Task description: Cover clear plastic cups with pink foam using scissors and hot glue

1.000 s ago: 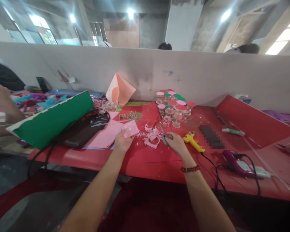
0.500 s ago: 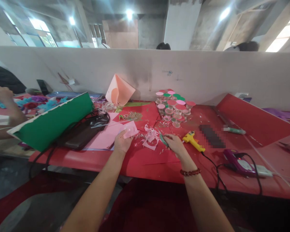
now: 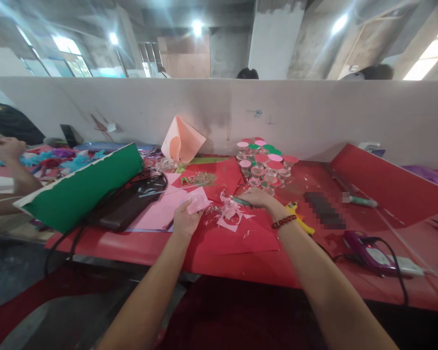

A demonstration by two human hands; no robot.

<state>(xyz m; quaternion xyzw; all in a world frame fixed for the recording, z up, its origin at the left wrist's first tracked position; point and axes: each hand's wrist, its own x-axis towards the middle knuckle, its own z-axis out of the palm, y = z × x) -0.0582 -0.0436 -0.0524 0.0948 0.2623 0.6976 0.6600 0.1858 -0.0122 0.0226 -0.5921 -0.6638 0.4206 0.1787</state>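
My left hand (image 3: 187,218) is closed on a square of pink paper (image 3: 201,198); a clear, round, shiny piece seems to lie against it. To the right, my right hand (image 3: 257,197) grips a slim green tool (image 3: 241,201) whose exact kind I cannot make out. The tool points left toward the pink paper, apart from it. Below and between the hands lies a heap of pink paper scraps (image 3: 229,216), one with a round hole. Behind my right hand stand several clear cups (image 3: 257,171) topped with pink, red and green paper discs.
A yellow glue gun (image 3: 303,224) lies beside my right forearm, near a purple power strip (image 3: 367,250). A dark case (image 3: 113,209) and a green board (image 3: 83,187) are at the left. A red board (image 3: 387,184) leans at the right. A co-worker's hand (image 3: 9,148) shows far left.
My right hand has moved up and slightly left, bringing the green tool above the scraps; my forearm now partly covers the glue gun. My left hand holds the pink paper in nearly the same place.
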